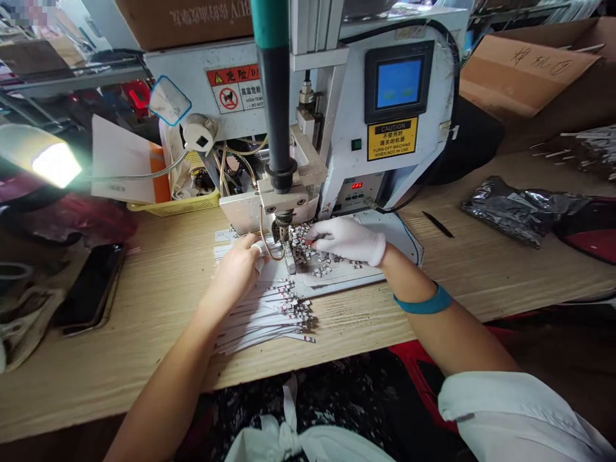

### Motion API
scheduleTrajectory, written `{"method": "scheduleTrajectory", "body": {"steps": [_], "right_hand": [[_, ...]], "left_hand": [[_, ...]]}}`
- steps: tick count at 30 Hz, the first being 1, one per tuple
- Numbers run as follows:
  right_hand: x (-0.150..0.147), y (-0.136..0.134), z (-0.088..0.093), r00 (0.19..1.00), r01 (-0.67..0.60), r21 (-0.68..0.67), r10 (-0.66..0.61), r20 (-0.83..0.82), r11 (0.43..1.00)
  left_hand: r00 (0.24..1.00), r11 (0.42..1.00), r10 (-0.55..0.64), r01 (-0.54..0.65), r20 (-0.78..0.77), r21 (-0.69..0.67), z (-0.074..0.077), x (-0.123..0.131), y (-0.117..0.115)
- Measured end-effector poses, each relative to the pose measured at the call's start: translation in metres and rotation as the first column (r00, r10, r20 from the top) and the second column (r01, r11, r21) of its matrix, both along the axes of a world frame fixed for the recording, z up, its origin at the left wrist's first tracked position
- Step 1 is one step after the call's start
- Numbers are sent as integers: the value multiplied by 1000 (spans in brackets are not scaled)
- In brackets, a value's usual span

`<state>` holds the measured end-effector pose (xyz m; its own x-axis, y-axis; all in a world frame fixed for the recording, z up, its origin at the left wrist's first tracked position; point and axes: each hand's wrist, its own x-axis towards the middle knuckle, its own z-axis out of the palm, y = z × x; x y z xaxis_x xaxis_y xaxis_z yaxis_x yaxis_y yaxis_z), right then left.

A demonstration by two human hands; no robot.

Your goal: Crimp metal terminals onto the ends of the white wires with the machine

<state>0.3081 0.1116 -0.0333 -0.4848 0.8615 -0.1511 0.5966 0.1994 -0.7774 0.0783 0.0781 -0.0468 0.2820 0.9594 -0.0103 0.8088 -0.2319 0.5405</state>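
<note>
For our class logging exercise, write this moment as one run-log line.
left hand: bare, on white flat cables | right hand: white-gloved, among small metal parts | press head: between hands

A yellow rectangular caution label (392, 138) on the white metal machine housing (344, 151), right of centre, reads "CAUTION 不使用时 请关闭机器 TURN OFF MACHINE WHEN NOT IN USE". A red-and-white warning sticker (235, 90), top centre, shows "危险" and "高温危险". Black handwriting on a brown cardboard flap (529, 70), upper right, begins "焊机". A small red digital readout (357, 185) is too blurred to read.

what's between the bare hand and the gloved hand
In the head view, the machine's press head stands between the bare left hand and gloved right hand, with a thin amber wire looping beside it and small metal pieces heaped nearby.
</note>
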Motion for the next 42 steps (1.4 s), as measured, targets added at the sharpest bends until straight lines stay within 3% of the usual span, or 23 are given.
{"method": "scheduleTrajectory", "body": {"steps": [3,7,11,16,20,24,28,30,33,35,39,42], "right_hand": [[-9,-1,-8,990,-122,267,98,104,956],[-21,-8,-13,950,-278,365,197,242,889],[-23,-10,-13,952,-238,384,137,272,892],[-15,-6,-9,986,-148,378,106,130,914],[-11,-4,-5,997,-73,270,66,33,960],[-13,-3,-5,995,100,-4,-100,-25,995],[-17,-3,-6,979,187,135,-173,-109,973],[-20,-6,-7,954,229,23,-220,-203,973],[-26,-10,-10,870,150,-352,-292,-397,924],[-30,-13,-12,828,79,-478,-325,-457,875],[-34,-14,-14,809,12,-531,-320,-493,847],[-35,-13,-13,797,5,-528,-322,-510,849]], "left_hand": [[987,987,-56,78,-152,142,-5,-2,2],[972,956,-67,127,-224,264,-11,-8,5],[970,932,-41,123,-238,341,-15,-12,8],[984,937,-70,120,-162,327,-18,-15,9],[996,959,-76,85,-44,272,-18,-15,9],[994,962,-107,96,29,255,-16,-15,9],[990,967,-125,107,63,231,-8,-15,8],[983,975,-145,122,115,184,-4,-14,7],[953,985,-168,171,251,11,2,-9,5],[931,978,-130,176,341,-109,3,-7,5],[902,960,-12,132,432,-249,1,-4,4],[887,946,13,138,462,-292,-2,-3,4]]}}
